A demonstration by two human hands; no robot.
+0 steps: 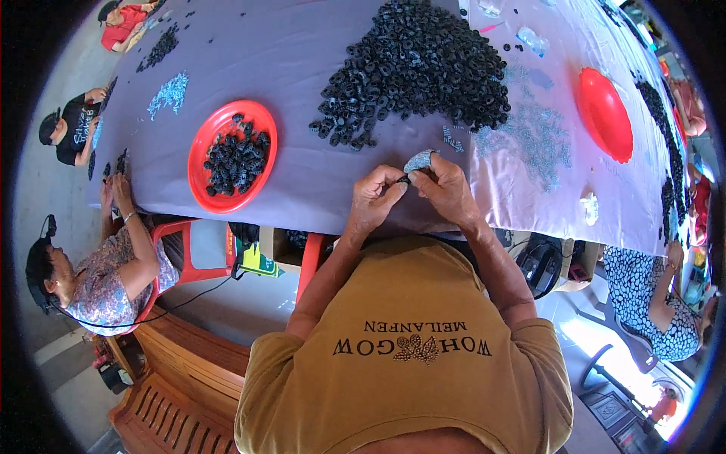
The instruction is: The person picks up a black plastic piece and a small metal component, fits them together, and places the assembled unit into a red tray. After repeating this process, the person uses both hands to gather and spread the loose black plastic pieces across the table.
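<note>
Lilac cloth covers the long table (302,68), which fills the upper part of the head view. On it, straight ahead of the person, lies a big heap of black rings (420,64), and to the right of the heap a thinner scatter of small grey pieces (529,136). A red bowl (232,156) with some black rings in it sits to the left, close to the table's near edge; a second red bowl (605,113), tilted on its side, is well to the right. Other people sit around the table on both sides, their own hands apart from this work.

At the near edge the two hands meet. The left hand (374,198) pinches a small black ring (403,180) between thumb and fingertips. The right hand (446,189) touches the same ring and also grips a little clump of grey pieces (418,160) that sticks up above its fingers.

Judging from this, the step in hand looks like fitting a grey piece to the ring. The next move would call for a steady left pinch while the right fingertips line up one grey piece and press it home without dropping the clump.
</note>
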